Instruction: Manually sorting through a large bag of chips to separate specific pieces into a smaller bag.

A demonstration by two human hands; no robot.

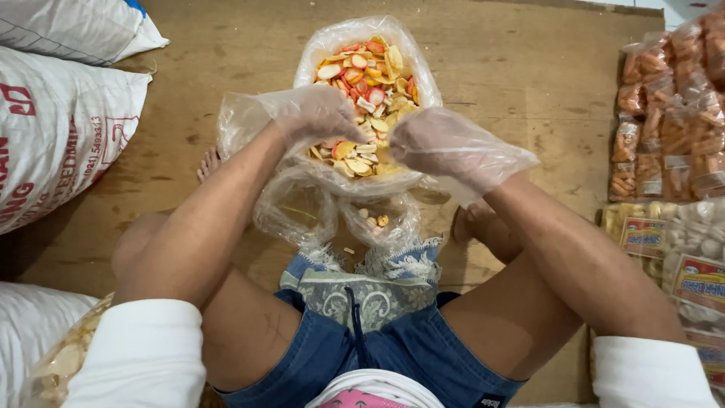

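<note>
Head view. White sleeves (143,351) and blue denim shorts (393,355) sit nearest the lens; the person is seated cross-legged on a brown wooden floor (529,91), with a patterned cloth (362,283) laid over the lap.

Left hand (317,113) and right hand (438,143) each wear a loose clear plastic glove. Both are at the near rim of a large clear bag (427,83) that stands open on the floor straight ahead, filled with flat crackers (370,79) in orange, yellow, red and white. Left-hand fingers are curled down into the pile at the near edge; whether they close on any crackers cannot be told through the glove. Right-hand fingers are bunched together, pointing left towards the pile, touching or nearly touching it; a grip cannot be confirmed.

Key relation: the crackers lie directly beyond and between the fingertips of both hands, the bag's long axis running away from the body. Left hand is deeper in the pile.

Just below the hands, between the bag and the lap, two small clear bags (377,223) hang open; the right one holds a few crackers.

Surroundings: white woven sacks (60,143) to the left, stacked packets of snacks (664,128) to the right.
</note>
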